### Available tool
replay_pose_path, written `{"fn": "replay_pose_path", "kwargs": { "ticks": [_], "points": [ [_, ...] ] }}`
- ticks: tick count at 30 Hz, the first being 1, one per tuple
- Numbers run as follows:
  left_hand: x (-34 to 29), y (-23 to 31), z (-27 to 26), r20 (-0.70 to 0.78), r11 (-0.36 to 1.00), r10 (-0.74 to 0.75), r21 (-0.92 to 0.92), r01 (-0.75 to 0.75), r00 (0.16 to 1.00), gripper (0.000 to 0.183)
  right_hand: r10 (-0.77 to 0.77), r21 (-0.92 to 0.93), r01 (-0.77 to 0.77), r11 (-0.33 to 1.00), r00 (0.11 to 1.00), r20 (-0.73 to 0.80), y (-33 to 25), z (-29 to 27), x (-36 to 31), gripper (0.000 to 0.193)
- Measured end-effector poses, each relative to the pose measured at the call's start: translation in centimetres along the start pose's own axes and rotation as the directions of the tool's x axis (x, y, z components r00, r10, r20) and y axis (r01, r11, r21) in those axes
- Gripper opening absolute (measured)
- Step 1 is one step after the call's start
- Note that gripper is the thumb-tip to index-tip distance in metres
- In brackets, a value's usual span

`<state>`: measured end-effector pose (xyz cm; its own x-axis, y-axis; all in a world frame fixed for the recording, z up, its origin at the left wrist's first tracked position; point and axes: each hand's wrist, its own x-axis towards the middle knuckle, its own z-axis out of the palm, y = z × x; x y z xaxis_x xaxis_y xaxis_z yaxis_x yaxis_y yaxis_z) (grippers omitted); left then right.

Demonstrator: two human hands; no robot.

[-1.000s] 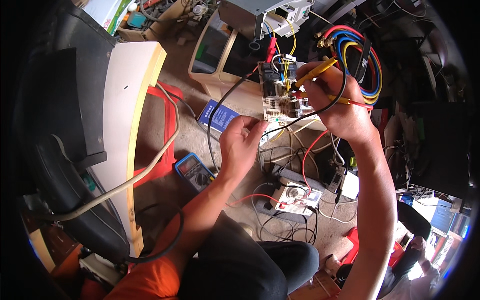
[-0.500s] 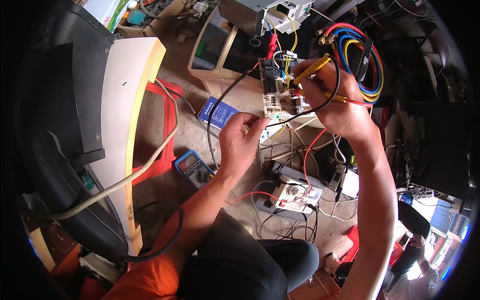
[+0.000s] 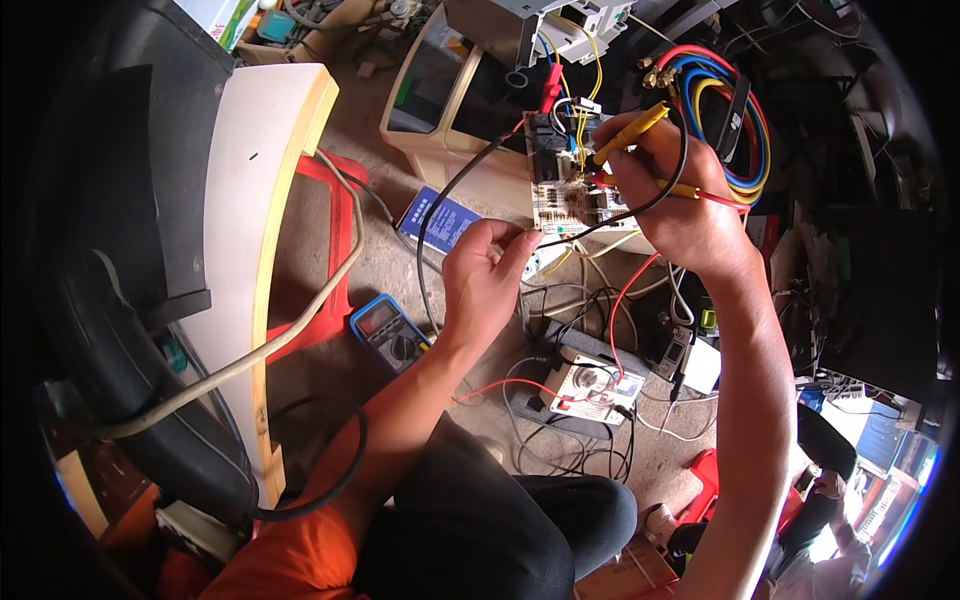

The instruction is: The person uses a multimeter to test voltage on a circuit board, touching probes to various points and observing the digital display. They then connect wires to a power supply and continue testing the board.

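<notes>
At the far centre of the work area, a circuit board (image 3: 557, 200) lies at a tilt, with yellow, blue and white wires running between it and an open grey housing (image 3: 495, 30) beyond. The left hand (image 3: 487, 275) has its grip closed, thumb and forefinger pinching the board's near left corner; a black lead (image 3: 625, 217) passes close by those fingertips. The right hand (image 3: 680, 205) is over the board's right side, its grip closed around two yellow probes (image 3: 633, 135), one with the black lead, the other with a red one. Both probes point left toward the middle of the board; contact at the tips cannot be confirmed. A red clip (image 3: 550, 88) stands at the board's far edge. To the right, just beyond the right hand, is a coil of red, blue and yellow hoses (image 3: 760, 155). A blue printed packet (image 3: 438, 220) lies left of the left hand, and a blue-framed multimeter (image 3: 388, 335) is nearer, beside the left forearm. Near and right of that, a white-faced instrument (image 3: 592, 387) sits among tangled cables. On the left, a red stool (image 3: 342, 260) stands beside a pale curved panel (image 3: 235, 200).
</notes>
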<state>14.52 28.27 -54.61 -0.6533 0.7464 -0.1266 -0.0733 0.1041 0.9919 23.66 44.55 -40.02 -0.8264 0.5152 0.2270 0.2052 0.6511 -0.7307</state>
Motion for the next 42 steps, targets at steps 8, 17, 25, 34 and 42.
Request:
{"fn": "replay_pose_path", "kwargs": {
  "ticks": [8,17,25,34,42],
  "points": [
    [-0.1,0.4,0.1,-0.017,1.000,-0.011,-0.012,0.011,1.000,0.019,0.105,-0.106,-0.092,0.990,0.987,0.123,-0.6,-0.6,0.3,0.018],
    [0.0,-0.1,0.3,0.003,0.999,0.042,0.014,-0.042,0.999,0.018,0.051,-0.031,-0.050,0.998,0.998,0.043,0.2,-0.1,0.9,0.006],
    [0.1,-0.8,0.7,-0.062,0.971,0.240,0.027,-0.239,0.969,0.017,0.017,-0.068,-0.018,0.998,1.000,-0.011,0.3,1.1,0.0,0.013],
    [0.0,-0.7,0.6,-0.096,0.977,0.211,0.040,-0.208,0.973,0.018,0.255,0.026,-0.256,0.966,0.966,0.039,-0.5,1.1,0.1,0.016],
    [0.0,-0.6,0.9,-0.097,0.980,0.196,0.049,-0.192,0.976,0.018,0.237,0.003,-0.237,0.971,0.971,-0.026,-0.1,1.4,0.0,0.016]
  ]
}}
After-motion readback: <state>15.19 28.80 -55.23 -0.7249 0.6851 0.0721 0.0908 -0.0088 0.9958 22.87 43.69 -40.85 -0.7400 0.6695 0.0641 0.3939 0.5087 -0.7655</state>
